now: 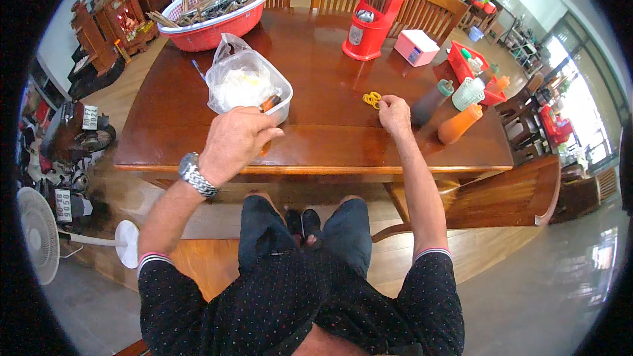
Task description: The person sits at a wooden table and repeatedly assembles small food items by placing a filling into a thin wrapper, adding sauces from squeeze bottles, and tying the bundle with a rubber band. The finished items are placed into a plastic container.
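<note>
My left hand (234,142), a watch on its wrist, is closed at the near rim of a translucent plastic tub (282,86). Its fingertips are turned down and hidden, so what they grip cannot be made out. A clear plastic bag (231,49) with white contents (242,86) fills the tub. Beside my left fingers a small brown-orange thing (270,102) shows at the tub's edge. My right hand (395,117) is closed with its fingertips low at the table. Right against them are small yellow loops (372,99), too small to tell whether bands or scissor handles.
A red basket (217,36) heaped with chopsticks and utensils stands back left. Farther right are a red utensil holder (372,26), a pink box (417,48) and a red tray (455,59). A dark bottle (430,104) and an orange bottle (459,125) flank my right hand.
</note>
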Tool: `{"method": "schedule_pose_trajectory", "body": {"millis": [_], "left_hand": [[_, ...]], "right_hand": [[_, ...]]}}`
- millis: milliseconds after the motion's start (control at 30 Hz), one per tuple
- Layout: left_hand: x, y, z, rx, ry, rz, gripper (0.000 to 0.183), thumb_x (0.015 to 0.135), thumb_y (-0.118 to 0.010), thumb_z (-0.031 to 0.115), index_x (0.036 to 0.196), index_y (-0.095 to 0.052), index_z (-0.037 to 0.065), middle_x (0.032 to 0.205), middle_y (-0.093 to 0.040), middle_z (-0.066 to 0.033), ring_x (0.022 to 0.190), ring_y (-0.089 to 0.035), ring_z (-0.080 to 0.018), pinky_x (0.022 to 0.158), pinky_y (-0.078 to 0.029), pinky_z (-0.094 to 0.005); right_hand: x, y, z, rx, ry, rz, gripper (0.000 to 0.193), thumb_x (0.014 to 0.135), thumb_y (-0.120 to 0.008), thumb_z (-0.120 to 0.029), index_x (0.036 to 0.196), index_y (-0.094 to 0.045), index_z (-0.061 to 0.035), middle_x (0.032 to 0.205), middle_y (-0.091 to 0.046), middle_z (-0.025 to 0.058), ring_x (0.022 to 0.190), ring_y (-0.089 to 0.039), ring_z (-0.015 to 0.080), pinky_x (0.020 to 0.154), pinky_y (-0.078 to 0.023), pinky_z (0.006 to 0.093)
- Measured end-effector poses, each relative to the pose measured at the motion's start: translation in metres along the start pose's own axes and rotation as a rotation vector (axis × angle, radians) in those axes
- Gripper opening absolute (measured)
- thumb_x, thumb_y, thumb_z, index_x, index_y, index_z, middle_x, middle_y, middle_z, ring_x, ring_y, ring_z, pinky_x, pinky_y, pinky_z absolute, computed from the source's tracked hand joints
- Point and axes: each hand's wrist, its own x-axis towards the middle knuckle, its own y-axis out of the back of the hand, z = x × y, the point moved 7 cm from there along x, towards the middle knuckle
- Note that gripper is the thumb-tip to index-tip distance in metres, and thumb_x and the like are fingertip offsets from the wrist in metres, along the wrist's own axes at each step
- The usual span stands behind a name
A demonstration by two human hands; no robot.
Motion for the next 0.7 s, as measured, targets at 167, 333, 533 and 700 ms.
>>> {"method": "schedule_pose_trajectory", "body": {"millis": [167,333,533,700], "left_hand": [[0.01,0.035,-0.02,-0.081,0.111,-0.188,0.022,0.092,-0.075,0.024,0.086,-0.075,0.003,0.08,-0.071,-0.0172,0.077,-0.07,-0.0364,0.071,-0.053,-0.0461],[0.017,0.065,-0.032,-0.096,0.209,-0.26,0.021,0.094,-0.075,0.022,0.094,-0.073,0.001,0.08,-0.07,-0.0165,0.072,-0.067,-0.0251,0.069,-0.052,-0.0396],[0.022,0.079,-0.031,-0.21,0.249,-0.241,0.025,0.096,-0.073,0.024,0.093,-0.07,-0.001,0.081,-0.071,-0.0202,0.075,-0.071,-0.0304,0.07,-0.055,-0.0417],[0.025,0.07,-0.027,-0.011,0.164,-0.208,0.028,0.097,-0.072,0.026,0.09,-0.066,0.0,0.083,-0.069,-0.0212,0.079,-0.069,-0.0375,0.071,-0.053,-0.0468]], "right_hand": [[0.034,-0.036,0.049,-0.044,-0.07,-0.068,0.025,0.09,-0.072,-0.026,0.102,-0.08,-0.0066,0.105,-0.076,0.0224,0.104,-0.073,0.0401,0.092,-0.057,0.0488],[0.045,-0.043,0.053,-0.118,-0.024,-0.027,0.022,0.085,-0.075,-0.026,0.093,-0.08,-0.0066,0.091,-0.077,0.0198,0.089,-0.076,0.0338,0.083,-0.058,0.044],[0.044,-0.043,0.068,0.199,-0.068,-0.069,0.017,0.089,-0.077,-0.02,0.092,-0.079,-0.0031,0.082,-0.075,0.0058,0.075,-0.068,0.0158,0.072,-0.054,0.0348],[0.04,-0.035,0.068,0.456,-0.08,-0.119,0.017,0.094,-0.075,-0.016,0.098,-0.077,0.0,0.078,-0.069,0.0013,0.069,-0.062,0.0087,0.061,-0.049,0.0273]]}}
